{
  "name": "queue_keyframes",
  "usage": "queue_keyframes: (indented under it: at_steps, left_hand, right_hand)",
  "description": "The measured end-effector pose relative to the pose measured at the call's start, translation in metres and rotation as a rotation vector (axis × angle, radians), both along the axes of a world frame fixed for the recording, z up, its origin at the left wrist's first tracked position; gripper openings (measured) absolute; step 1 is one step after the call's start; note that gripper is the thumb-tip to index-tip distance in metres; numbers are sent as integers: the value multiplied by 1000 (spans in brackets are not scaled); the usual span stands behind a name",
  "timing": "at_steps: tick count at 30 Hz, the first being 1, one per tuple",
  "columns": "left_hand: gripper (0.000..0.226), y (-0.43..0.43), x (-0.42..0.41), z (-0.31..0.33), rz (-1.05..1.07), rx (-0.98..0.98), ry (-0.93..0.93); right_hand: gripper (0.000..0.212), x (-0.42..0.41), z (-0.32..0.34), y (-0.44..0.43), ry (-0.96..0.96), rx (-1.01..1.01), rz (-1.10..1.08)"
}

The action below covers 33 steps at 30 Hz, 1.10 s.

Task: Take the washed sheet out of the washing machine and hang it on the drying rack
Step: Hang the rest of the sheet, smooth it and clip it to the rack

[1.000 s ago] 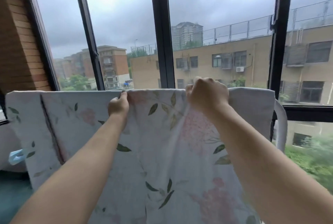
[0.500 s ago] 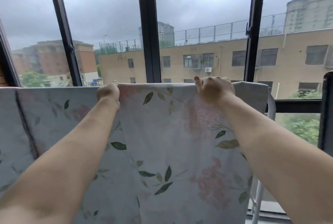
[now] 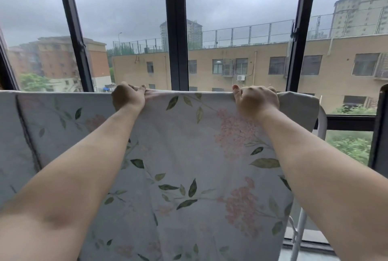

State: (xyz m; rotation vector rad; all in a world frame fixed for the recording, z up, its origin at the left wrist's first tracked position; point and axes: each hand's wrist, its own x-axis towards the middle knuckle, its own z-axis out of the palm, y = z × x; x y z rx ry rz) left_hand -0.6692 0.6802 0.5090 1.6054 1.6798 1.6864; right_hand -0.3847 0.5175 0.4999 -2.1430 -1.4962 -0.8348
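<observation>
The sheet [image 3: 189,145], pale with pink flowers and green leaves, hangs draped over the top bar of the white drying rack [image 3: 322,122] and fills the lower view. My left hand [image 3: 128,98] grips the sheet's top fold left of centre. My right hand [image 3: 257,101] is clenched on the same fold further right, near the sheet's right end. Only the rack's right end and its lower right leg [image 3: 298,237] show; the sheet hides the rest. The washing machine is out of sight.
Right behind the rack stands a large window with dark frames [image 3: 176,30]. A dark upright post [image 3: 380,130] is at the right edge. The window sill [image 3: 310,248] runs low at the right. Buildings and trees lie outside.
My view has swung right and up, so the brick wall at the left is gone. My hands have spread further apart along the top fold, and the fold now lies straighter.
</observation>
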Motion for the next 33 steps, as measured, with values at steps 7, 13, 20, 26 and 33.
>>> queue_keyframes:
  at_steps: [7,13,20,26,33]
  left_hand:
    - [48,-20,15,-30,1,-127,-385]
    - [42,-25,8,-62,-17,-196,-269]
    - [30,-15,-4,-44,-47,-56,-208]
    - [44,-16,-7,-70,-114,-105,-288]
    - [35,-28,-10,-99,-220,-169,-289]
  right_hand:
    - [70,2,0,-1,-4,7,-26]
    - [61,-2,-2,-6,6,46,-13]
    - [66,-3,-3,-5,-9,31,-11]
    - [67,-1,-4,-8,-15,24,-28]
    - [66,-3,-2,-12,-7,47,-29]
